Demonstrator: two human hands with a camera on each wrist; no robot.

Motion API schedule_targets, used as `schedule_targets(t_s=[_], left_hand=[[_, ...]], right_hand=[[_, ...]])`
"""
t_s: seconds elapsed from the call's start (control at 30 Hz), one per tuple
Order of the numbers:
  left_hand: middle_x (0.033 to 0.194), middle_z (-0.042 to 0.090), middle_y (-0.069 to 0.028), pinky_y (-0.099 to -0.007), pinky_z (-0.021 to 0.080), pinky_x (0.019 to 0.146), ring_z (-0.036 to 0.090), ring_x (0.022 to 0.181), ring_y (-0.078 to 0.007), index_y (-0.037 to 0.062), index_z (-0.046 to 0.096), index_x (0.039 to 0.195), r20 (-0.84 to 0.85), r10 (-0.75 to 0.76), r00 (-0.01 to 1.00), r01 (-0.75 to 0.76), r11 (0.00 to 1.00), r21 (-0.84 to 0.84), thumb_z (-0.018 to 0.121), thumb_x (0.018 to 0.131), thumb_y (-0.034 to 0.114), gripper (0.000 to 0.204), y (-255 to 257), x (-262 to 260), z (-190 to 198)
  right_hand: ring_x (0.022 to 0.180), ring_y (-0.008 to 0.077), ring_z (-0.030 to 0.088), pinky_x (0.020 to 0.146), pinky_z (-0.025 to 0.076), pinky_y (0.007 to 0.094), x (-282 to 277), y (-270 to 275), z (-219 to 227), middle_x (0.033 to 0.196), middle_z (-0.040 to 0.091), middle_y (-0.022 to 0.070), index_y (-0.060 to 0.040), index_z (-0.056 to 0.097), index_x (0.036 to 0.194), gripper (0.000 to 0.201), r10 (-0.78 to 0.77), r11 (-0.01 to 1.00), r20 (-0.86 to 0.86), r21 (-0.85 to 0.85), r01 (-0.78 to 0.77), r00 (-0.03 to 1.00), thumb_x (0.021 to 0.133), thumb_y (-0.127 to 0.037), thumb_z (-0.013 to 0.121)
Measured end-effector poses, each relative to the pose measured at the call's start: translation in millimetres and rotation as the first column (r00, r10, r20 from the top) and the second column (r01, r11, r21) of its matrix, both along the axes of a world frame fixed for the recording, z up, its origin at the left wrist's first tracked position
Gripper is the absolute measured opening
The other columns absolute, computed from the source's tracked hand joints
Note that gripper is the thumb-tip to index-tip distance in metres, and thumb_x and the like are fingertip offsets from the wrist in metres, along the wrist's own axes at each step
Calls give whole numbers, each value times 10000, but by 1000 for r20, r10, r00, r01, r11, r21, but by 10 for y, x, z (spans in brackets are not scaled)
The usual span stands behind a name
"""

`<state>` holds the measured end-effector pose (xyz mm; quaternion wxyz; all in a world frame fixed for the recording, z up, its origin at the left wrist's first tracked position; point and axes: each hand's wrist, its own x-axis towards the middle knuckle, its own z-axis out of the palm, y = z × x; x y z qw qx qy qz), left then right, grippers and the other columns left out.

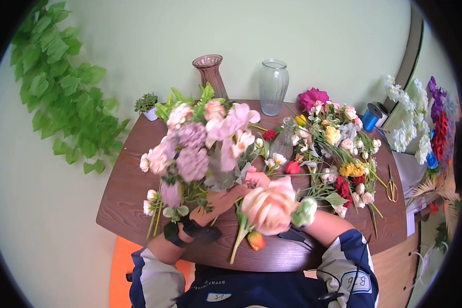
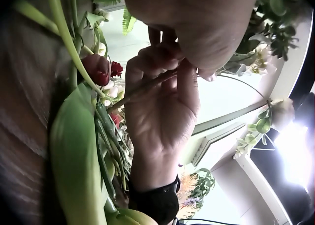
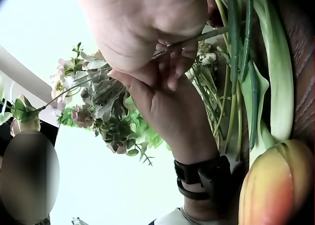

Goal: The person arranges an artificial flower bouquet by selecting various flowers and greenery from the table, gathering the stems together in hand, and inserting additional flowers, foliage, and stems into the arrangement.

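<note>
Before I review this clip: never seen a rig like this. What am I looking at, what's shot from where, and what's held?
No machine: a person's bare left hand and right hand. The wide picture is from a head camera, looking forward and down; the others from a camera on each wrist. On the table are loose flowers, scissors and a tall clear vase. Both hands hold one stem, which seems to lead to the peach rose.
</note>
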<state>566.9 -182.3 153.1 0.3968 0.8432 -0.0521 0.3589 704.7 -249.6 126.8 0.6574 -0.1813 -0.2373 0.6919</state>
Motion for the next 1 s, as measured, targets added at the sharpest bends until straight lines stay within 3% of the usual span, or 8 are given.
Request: schedule_targets(t_s=[0.03,0.13,0.17,0.4,0.43,0.5,0.67,1.0], left_hand=[[1008,604,-95,-280,446,762,560,857,-138,-19,535,1075,161,-29,987,20,998,57,526,865,75,230,-67,-23,166],[979,608,-107,-284,448,739,565,832,-132,-24,536,1041,128,142,982,-138,990,-41,493,878,77,197,257,62,-669],[965,610,-114,-286,450,727,568,820,-129,-27,537,1025,105,229,968,-221,972,-85,477,884,77,185,296,68,-699],[676,480,-13,-223,387,579,454,628,-80,27,498,751,357,0,934,277,630,-725,417,928,117,214,446,-13,-241],[677,468,7,-215,366,577,424,650,-62,22,493,748,126,389,913,-121,551,-826,470,906,86,172,280,45,-114],[689,468,8,-215,363,590,412,663,-61,15,496,767,188,443,877,-149,621,-769,499,892,73,137,409,130,-154],[650,471,-7,-232,348,591,411,642,-85,-36,541,779,-282,627,727,-643,477,-598,551,874,197,252,463,79,-129],[601,418,46,-175,219,420,315,460,-21,41,514,819,51,487,872,-266,560,-785,565,850,89,77,544,149,-242]], right_hand=[[1006,223,535,848,447,333,33,-144,128,1097,556,131,-13,528,1120,379,-278,955,756,285,85,593,788,-176,609],[1020,243,533,871,435,346,-86,-387,322,1102,549,151,-11,515,1130,392,-624,771,698,624,128,352,797,-199,603],[1014,255,533,855,435,353,-101,-348,322,1104,544,167,-15,520,1124,406,-268,955,951,242,170,156,769,-174,637],[755,241,564,659,453,344,-16,-243,203,794,571,94,-29,575,922,223,-508,837,852,523,163,-126,736,-114,664],[745,264,558,657,455,358,18,-266,238,793,564,98,-28,567,888,198,-494,833,825,539,120,-276,732,-113,655],[736,296,559,642,463,393,87,-294,309,787,546,108,-37,546,805,150,-421,840,698,541,40,-579,717,-119,635],[738,301,568,616,479,379,205,-305,213,781,524,107,-52,535,793,124,-148,911,675,378,166,-723,728,-120,615],[853,283,529,704,464,374,99,-262,120,919,488,121,-31,534,980,295,-349,905,647,420,-65,-678,706,-93,621]])
